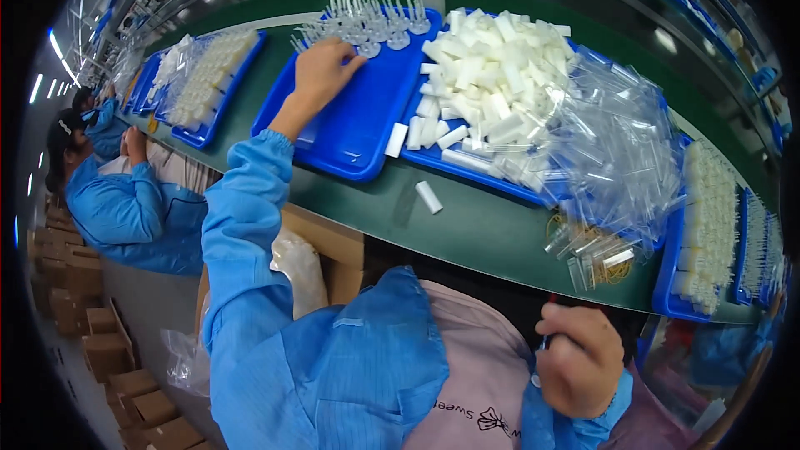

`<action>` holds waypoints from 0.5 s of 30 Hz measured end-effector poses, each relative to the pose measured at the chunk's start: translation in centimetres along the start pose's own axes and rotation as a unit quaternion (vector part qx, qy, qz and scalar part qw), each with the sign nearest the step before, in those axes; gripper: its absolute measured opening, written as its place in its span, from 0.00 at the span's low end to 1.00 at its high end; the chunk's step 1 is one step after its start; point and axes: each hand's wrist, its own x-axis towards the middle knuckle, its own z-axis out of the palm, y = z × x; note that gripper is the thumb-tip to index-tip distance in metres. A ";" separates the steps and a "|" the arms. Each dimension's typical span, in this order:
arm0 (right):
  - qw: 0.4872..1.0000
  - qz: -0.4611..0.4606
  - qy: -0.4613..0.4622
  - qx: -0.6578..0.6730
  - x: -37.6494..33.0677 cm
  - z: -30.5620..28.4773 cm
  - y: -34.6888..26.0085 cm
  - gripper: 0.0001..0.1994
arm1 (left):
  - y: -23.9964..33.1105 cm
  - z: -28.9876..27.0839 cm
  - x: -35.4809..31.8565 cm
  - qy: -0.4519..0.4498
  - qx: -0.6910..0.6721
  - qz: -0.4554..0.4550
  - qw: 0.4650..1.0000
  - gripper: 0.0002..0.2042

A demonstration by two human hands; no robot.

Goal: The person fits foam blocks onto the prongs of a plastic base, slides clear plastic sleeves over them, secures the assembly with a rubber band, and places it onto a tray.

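My left hand point(323, 77) is stretched over a blue tray point(346, 146), its fingers curled beside a cluster of clear plastic stems with round bases point(371, 25) at the tray's far end. Whatever its fingertips pinch is hidden. Low at the right, by my body, my right hand point(581, 358) is closed in a fist, slightly blurred. A small pale bit shows below its fingers, too small to name. To the right of the stem tray, white foam-like blocks point(500, 58) are heaped on another blue tray point(467, 165).
Clear plastic sleeves point(617, 133) lie piled right of the blocks, with rubber bands point(617, 257) below. Loose white blocks point(429, 197) rest on the green table point(367, 208). Filled trays stand at far right point(708, 233) and left point(212, 75). A co-worker in blue point(117, 200) sits left.
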 end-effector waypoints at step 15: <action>0.987 0.015 -0.057 -0.152 9.8 1.5 9.2 0.07 | -2.5 1.9 2.8 0.029 -0.078 -0.020 0.996 0.13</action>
